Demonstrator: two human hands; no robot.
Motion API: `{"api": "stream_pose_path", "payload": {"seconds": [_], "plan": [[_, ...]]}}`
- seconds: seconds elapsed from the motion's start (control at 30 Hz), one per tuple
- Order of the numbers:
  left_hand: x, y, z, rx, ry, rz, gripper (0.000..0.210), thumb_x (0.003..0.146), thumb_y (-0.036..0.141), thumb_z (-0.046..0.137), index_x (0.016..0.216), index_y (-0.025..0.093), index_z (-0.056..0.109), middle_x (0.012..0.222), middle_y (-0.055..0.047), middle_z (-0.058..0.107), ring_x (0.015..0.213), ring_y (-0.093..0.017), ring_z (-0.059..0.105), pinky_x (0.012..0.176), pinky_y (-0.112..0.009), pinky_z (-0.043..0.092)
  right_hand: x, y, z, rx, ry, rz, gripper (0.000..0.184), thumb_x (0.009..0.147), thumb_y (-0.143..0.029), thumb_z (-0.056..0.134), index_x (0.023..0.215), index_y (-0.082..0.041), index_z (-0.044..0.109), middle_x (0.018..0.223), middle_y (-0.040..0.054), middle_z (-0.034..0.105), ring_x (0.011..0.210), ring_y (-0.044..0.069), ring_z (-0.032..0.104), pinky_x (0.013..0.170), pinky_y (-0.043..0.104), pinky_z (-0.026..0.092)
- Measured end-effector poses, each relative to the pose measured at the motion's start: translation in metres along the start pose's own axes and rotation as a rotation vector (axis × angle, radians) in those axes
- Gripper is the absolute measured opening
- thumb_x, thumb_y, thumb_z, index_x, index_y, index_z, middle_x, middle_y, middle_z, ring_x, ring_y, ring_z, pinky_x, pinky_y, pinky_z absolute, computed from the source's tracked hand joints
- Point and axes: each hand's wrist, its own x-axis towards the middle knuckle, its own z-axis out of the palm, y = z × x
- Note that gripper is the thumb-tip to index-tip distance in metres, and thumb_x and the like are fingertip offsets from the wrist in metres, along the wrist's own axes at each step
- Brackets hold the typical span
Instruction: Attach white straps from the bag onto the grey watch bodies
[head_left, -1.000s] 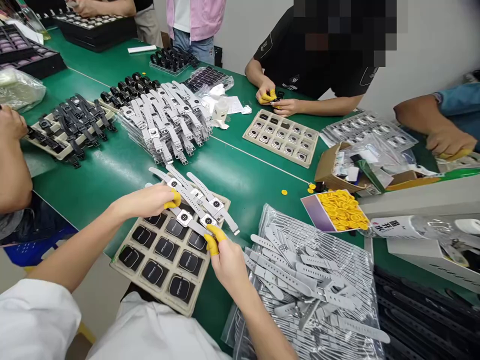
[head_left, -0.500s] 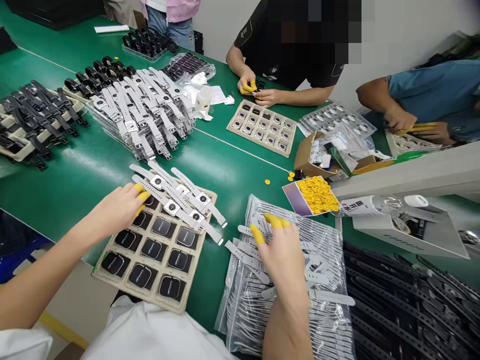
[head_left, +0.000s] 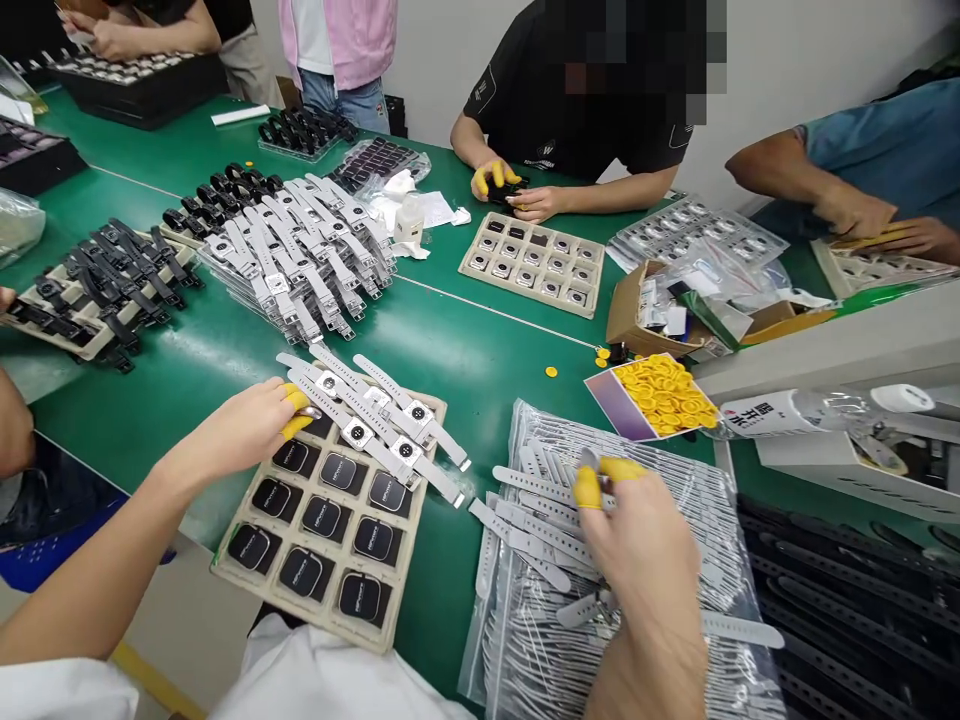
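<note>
My left hand (head_left: 259, 425), with yellow finger cots, is closed at the upper left of a beige tray (head_left: 352, 635). Its fingertips pinch a small watch case (head_left: 309, 411), seen nearly edge-on. Square black watch faces (head_left: 322, 516) sit in the tray's compartments, and several watches with grey straps (head_left: 405, 450) lie across its far end. Over a pile of loose grey watch straps (head_left: 540, 535), my right hand (head_left: 649, 545) pinches the end of one strap (head_left: 589, 459); the rest of it is hidden by the hand. The pile lies on clear bags of straps (head_left: 517, 650).
Stacked grey-strapped watches (head_left: 292, 250) and a tray of black watches (head_left: 112, 285) stand at left. A box of yellow finger cots (head_left: 652, 395), a bottle (head_left: 825, 408) and black straps (head_left: 847, 600) lie right. Across the table, a co-worker's hands (head_left: 517, 195) handle a dark object.
The view has shifted, with scene items now farther right. My left fingers have drawn a watch case up from the tray. My right hand has taken hold of a grey strap from the pile.
</note>
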Motion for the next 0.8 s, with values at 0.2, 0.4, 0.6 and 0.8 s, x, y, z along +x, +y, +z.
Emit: {"api": "stream_pose_path", "payload": {"seconds": [0.2,0.4,0.6,0.8], "plan": [[0.027,0.069,-0.027,-0.679,0.054,-0.115,0.026,0.103,0.038,0.050,0.118,0.019,0.059,0.099,-0.007,0.072,0.083,-0.020,0.068,0.072,-0.033,0.053,-0.013,-0.032,-0.006,1.068,0.134,0.167,0.022,0.097,-0.048,0.059,0.105,-0.028,0.058,0.099,0.0128,0.068,0.064,0.025,0.061,0.051,0.039,0.045],[0.095,0.149,0.046,-1.398,-0.001,-0.199,0.013,0.099,0.024,0.055,0.109,0.020,0.046,0.100,-0.005,0.069,0.076,-0.013,0.065,0.069,-0.028,0.050,-0.018,-0.067,0.017,1.419,-0.149,0.040,0.063,0.077,-0.090,0.048,0.077,-0.028,0.058,0.083,0.0104,0.058,0.084,0.037,0.067,0.071,0.055,0.054],[0.092,0.158,0.081,-1.330,0.055,-0.059,0.018,0.092,0.016,0.057,0.108,0.021,0.050,0.104,-0.007,0.065,0.094,-0.018,0.065,0.082,-0.034,0.053,-0.029,-0.095,0.042,1.505,-0.550,0.384,0.039,0.081,-0.045,0.085,0.081,-0.025,0.051,0.069,-0.0039,0.055,0.052,0.015,0.054,0.049,0.029,0.044],[0.085,0.151,0.075,-0.989,0.120,0.105,0.029,0.095,0.016,0.049,0.124,0.021,0.050,0.109,-0.008,0.066,0.095,-0.021,0.066,0.085,-0.038,0.055,-0.030,-0.095,0.038,1.527,-0.720,0.323,0.037,0.091,-0.056,0.071,0.097,-0.023,0.055,0.062,-0.0056,0.058,0.044,0.011,0.048,0.045,0.025,0.040]]}}
